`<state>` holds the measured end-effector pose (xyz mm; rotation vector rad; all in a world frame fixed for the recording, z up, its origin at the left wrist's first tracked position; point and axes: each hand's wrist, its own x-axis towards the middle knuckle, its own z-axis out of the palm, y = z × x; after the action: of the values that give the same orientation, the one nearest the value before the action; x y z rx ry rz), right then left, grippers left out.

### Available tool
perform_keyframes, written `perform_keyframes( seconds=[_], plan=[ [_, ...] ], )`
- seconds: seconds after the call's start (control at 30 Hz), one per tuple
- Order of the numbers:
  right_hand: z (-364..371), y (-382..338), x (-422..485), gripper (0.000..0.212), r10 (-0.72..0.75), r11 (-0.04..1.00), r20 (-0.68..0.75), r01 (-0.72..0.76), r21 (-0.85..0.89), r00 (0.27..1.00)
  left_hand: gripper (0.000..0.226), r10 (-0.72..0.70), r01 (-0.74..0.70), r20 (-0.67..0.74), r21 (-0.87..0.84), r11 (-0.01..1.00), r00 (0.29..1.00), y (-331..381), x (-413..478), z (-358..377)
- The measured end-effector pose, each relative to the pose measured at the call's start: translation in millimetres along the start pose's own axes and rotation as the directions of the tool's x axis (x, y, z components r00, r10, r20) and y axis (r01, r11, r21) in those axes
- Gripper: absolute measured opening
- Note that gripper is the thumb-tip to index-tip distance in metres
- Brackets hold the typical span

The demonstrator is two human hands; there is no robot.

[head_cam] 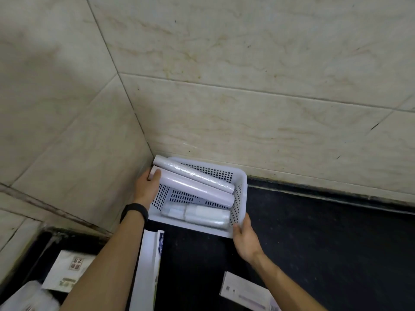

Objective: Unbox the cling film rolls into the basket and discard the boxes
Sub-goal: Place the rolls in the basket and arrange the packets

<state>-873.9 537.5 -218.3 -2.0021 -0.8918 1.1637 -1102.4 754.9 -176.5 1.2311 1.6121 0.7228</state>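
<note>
- A long white box (147, 265) lies on the black counter (314, 232) at its near left edge, just beside the left forearm. Its far end is close to the basket's near wall.
- A second, flatter box (244, 292) lies near the counter's near edge, under the right forearm.
- Left of the counter's left edge, a lower dark space holds a printed box (67, 272) and a crumpled plastic bag (24, 297).
- The right hand (246, 241) grips the white basket (190, 227) at its near right corner, with the thumb on the near rim and the fingers curled up the right wall.
- The left hand (147, 187), with a black wristband (134, 211) on the wrist, reaches along the basket's left side. It curls round the left end of the pale pink roll (197, 189), with the thumb on top.
- That roll slopes across the basket, its held end above the far left corner and its other end down against the right wall.
- A shiny roll (197, 173) lies touching it on the far side, parallel, with its left end jutting over the far left corner.
- Two short rolls (202, 215) lie on the basket floor along the near wall.
- The basket sits in the counter's far left corner, with its far and left sides close to the tiled walls (247, 86).
- Bare counter stretches to the right of the basket.
</note>
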Motion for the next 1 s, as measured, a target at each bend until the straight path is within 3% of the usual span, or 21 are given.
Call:
perform_keyframes(
  seconds=[0.07, 0.27, 0.43, 0.53, 0.67, 0.8, 1.0],
  plan=[
    [0, 0, 1, 0.046, 0.011, 1.000, 0.006, -0.011, -0.011, 1.000, 0.032, 0.073, -0.073, -0.005, 0.017, 0.997, 0.997, 2, -14, -6],
    [-9, 0, 3, 0.048, 0.001, 0.995, 0.042, 0.003, -0.097, 0.999, 0.045, 0.140, -0.149, 0.067, 0.170, 0.974, 0.988, -16, -90, -17],
    [-29, 1, -18, 0.060, -0.173, 0.943, 0.003, 0.166, -0.290, 0.985, 0.052, 0.188, -0.226, 0.133, 0.398, 0.889, 0.973, -42, -177, -7],
    [-33, 8, -46, 0.058, -0.410, 0.830, 0.053, 0.397, -0.391, 0.910, 0.054, 0.236, -0.295, 0.177, 0.589, 0.753, 0.956, -58, -227, -1],
    [-22, 21, -95, 0.048, -0.564, 0.695, 0.211, 0.597, -0.401, 0.798, 0.052, 0.237, -0.279, 0.160, 0.705, 0.653, 0.958, -76, -286, 0],
    [6, 33, -140, 0.040, -0.618, 0.602, 0.340, 0.705, -0.375, 0.708, 0.051, 0.186, -0.186, 0.083, 0.741, 0.645, 0.979, -102, -327, -13],
    [50, 35, -173, 0.042, -0.587, 0.453, 0.555, 0.807, -0.378, 0.590, 0.051, 0.058, 0.009, -0.067, 0.727, 0.687, 0.996, -148, -365, -42]
  ],
)
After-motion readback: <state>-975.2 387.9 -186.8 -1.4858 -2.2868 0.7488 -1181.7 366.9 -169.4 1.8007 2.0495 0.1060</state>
